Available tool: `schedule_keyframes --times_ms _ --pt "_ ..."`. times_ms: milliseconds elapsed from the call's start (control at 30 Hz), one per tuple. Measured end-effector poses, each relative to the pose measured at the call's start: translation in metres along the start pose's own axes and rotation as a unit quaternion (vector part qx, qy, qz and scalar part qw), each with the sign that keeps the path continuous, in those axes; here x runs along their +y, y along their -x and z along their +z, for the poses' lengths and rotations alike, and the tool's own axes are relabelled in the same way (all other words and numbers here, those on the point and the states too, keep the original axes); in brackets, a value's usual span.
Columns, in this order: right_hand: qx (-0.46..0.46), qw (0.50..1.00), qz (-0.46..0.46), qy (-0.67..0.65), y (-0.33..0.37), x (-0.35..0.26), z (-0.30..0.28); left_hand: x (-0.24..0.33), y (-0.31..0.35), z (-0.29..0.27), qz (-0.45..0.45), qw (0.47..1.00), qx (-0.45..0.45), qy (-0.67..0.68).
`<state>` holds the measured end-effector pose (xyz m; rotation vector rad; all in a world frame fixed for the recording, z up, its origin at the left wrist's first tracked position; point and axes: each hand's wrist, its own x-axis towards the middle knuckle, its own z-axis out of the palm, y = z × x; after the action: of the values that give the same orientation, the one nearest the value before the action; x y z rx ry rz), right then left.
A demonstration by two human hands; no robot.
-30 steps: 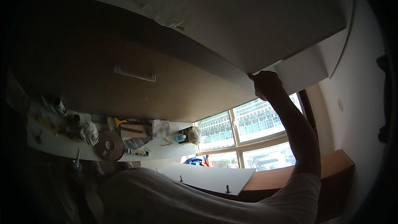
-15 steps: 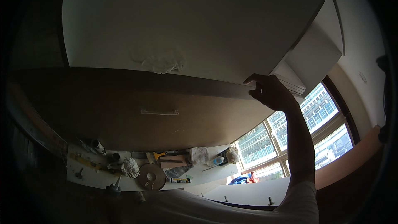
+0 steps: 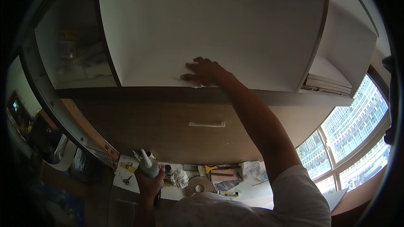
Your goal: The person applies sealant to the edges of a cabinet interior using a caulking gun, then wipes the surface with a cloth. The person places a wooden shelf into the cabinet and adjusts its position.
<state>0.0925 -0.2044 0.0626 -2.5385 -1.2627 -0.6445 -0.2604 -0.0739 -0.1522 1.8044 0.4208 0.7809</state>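
My right hand (image 3: 205, 72) reaches up to the front of a white cabinet compartment (image 3: 210, 29), its fingers curled down over a crumpled white rag (image 3: 196, 85). Only a little of that rag shows under the palm; the hand hides the rest. Low on the left, my left hand (image 3: 149, 182) is wrapped round a caulking gun (image 3: 148, 166), whose pale nozzle points up. Below the compartment is a brown panel (image 3: 147, 122) with a wrapped handle (image 3: 207, 124).
A white worktop (image 3: 256, 189) below carries a tape roll (image 3: 199, 186), a crumpled white cloth (image 3: 179, 178), scissors (image 3: 126, 180), a sealant tube (image 3: 228, 193) and a yellow-handled tool (image 3: 207, 169). Stacked boards (image 3: 327, 83) fill a right-hand shelf beside the window (image 3: 353, 130).
My right hand has moved left along the compartment's edge onto the rag. My left hand with the caulking gun has risen into clearer view. The view has turned left.
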Motion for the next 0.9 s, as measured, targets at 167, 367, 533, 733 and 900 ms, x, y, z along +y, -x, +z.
schedule_keyframes --times_ms 167,367,533,733,900 --pt "-0.09 0.991 0.01 -0.1 0.001 0.029 -0.003 0.076 -0.013 -0.015 0.056 0.994 0.095 0.018" --pt "-0.066 0.984 -0.009 -0.166 0.038 0.091 -0.039 0.18 -0.046 -0.041 0.199 0.962 0.133 0.133" --pt "-0.038 0.98 0.041 -0.191 0.095 0.12 -0.051 0.28 -0.097 -0.023 0.257 0.929 0.005 0.268" --pt "-0.082 0.991 0.072 -0.083 0.118 0.144 -0.051 0.344 -0.158 0.066 0.182 0.949 -0.098 0.239" --pt "0.114 0.991 -0.001 -0.064 0.128 0.152 -0.043 0.343 -0.208 0.127 -0.02 0.982 -0.137 0.131"
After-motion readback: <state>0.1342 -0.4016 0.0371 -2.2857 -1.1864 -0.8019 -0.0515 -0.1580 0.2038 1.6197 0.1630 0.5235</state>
